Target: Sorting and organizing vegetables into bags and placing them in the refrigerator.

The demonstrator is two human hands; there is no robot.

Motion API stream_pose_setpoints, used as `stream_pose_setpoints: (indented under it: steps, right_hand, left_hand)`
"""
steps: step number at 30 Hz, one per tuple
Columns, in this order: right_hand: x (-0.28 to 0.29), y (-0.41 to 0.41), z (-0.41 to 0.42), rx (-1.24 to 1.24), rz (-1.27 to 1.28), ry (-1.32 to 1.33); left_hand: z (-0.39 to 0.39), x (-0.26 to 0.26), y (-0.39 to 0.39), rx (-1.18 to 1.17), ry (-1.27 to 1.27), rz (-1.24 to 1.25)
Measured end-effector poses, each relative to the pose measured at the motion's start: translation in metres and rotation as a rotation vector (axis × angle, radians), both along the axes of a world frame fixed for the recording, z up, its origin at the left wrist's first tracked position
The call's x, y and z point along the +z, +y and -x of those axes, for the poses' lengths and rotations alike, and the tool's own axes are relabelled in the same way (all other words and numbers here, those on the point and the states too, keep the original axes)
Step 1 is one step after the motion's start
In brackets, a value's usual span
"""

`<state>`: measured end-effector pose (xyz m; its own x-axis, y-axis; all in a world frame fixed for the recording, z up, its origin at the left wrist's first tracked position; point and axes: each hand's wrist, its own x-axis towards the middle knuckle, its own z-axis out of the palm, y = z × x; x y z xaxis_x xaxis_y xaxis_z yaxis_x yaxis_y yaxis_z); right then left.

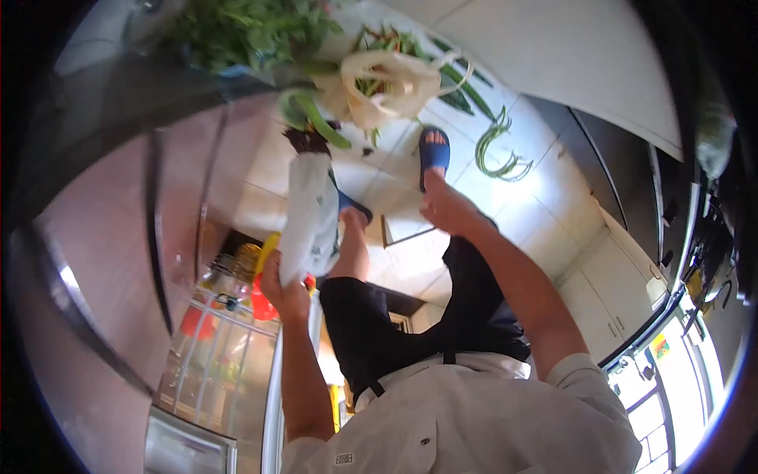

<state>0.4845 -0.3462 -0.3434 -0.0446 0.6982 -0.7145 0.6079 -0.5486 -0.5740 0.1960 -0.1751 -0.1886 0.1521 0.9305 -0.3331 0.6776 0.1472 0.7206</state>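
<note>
My left hand point(287, 293) grips the lower end of a long white wrapped bundle point(307, 213). Dark purplish leaves point(307, 141) stick out of its far end. My right hand point(450, 207) hangs over my right knee with its fingers curled; whether anything is in them is hidden. Beyond the bundle, a curved green vegetable point(324, 125) lies on the tiled floor point(391, 151). A cream plastic bag point(394, 89) with looped handles stands past my feet, with green stalks inside. Further right lies a loose coil of long green beans point(488, 148).
A heap of leafy greens point(254, 35) lies at the far left, and long dark green leaves or pods point(468, 89) beside the bag. Glossy pinkish door panels point(118, 207) rise on my left, near a wire rack point(228, 332) holding red and yellow items. White cabinets point(604, 284) stand right.
</note>
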Motion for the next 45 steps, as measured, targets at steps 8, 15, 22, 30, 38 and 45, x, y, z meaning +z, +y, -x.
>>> stream_pose_setpoints:
  steps: [8, 15, 22, 30, 38, 45]
  right_hand:
    - [-0.032, 0.100, -0.042, 0.092, 0.037, -0.061]
    - [-0.023, 0.141, -0.054, 0.225, -0.087, 0.042]
    - [-0.025, 0.123, -0.026, 0.659, -0.589, 0.213]
    - [-0.038, 0.073, 0.000, 0.856, -0.383, 0.074]
    - [-0.094, 0.034, 0.003, 0.914, -0.252, -0.209]
    - [-0.140, 0.029, 0.010, 1.051, -0.048, -0.398]
  left_hand:
    - [-0.037, -0.138, 0.022, -0.153, -0.294, -0.026]
    - [-0.033, -0.164, 0.045, -0.696, -0.500, -0.032]
    - [-0.043, -0.146, -0.009, -0.913, -0.502, -0.132]
    - [-0.016, -0.124, -0.039, -0.715, -0.383, 0.032]
    - [0.007, -0.155, -0.056, -0.405, 0.015, -0.329]
    - [-0.003, -0.202, -0.056, 0.005, -0.496, 0.380]
